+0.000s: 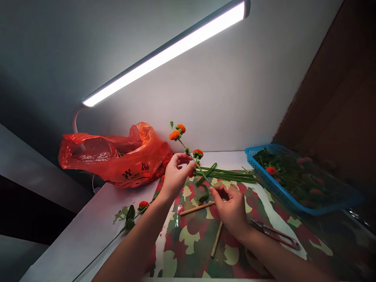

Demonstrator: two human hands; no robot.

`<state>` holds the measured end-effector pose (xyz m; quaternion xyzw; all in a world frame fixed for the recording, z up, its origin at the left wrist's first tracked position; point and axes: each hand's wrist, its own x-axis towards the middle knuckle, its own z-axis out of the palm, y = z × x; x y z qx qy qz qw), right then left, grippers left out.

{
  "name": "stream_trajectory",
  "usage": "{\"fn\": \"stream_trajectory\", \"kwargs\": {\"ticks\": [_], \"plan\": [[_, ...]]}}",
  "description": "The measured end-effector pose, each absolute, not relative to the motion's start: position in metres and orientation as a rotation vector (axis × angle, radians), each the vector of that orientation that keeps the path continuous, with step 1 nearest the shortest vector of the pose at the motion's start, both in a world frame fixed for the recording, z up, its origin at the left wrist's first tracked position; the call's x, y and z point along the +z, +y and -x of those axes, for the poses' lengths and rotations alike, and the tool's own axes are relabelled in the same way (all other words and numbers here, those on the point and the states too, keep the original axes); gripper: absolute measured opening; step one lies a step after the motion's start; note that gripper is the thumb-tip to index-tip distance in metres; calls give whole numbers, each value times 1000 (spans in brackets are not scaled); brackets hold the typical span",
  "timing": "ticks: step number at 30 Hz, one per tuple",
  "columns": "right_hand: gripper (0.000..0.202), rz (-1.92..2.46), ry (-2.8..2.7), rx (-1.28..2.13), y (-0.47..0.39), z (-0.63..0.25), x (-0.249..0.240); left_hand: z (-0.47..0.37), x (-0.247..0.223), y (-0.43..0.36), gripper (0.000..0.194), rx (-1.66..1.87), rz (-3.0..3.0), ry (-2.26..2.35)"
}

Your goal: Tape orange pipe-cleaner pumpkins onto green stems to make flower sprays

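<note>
A stem of fuzzy orange flowers [175, 135] with small green buds leans up and left above the mat. My left hand [178, 170] is closed on this stem, thumb and fingers pinched below the upper blooms. At the stem's lower end my right hand [230, 203] is closed in a pinch; its fingertips partly hide what lies between them. A curled green fuzzy strip [203, 193] lies just left of the right fingertips. Behind the hands rests a bundle of green fuzzy stems [232, 176]. Thin brown sticks [216, 239] lie beneath the right hand.
A red plastic bag [138, 156] stands at the back left, near a leafy flower stem [131, 215]. Snips [276, 234] lie right of my right wrist on the patterned mat [194, 250]. A blue basket [289, 201] holds leaves and orange flowers. A lit lamp [170, 55] hangs overhead.
</note>
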<state>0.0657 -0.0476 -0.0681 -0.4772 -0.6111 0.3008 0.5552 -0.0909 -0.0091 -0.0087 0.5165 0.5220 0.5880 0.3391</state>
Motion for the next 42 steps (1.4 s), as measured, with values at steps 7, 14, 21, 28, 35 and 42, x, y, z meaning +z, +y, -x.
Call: {"fn": "stream_trajectory", "kwargs": {"ticks": [7,14,21,28,35,42], "plan": [[15,1082,-1469,764,-52,-65,-66,96,-10,-3,25,1254,-1053,964],[11,1070,-1398,905,-53,-62,-68,96,-11,-3,20,1269,-1028,956],[14,1040,-1293,1070,-51,-61,-65,97,-9,-4,22,1244,-1000,946],[24,976,-949,1341,-42,-63,-54,97,-33,7,23,1221,-1035,864],[23,943,-877,1353,-37,-62,-60,78,-48,1,20,1228,-1139,951],[21,946,-923,1303,-41,-57,-65,63,-53,-3,24,1304,-728,817]]}}
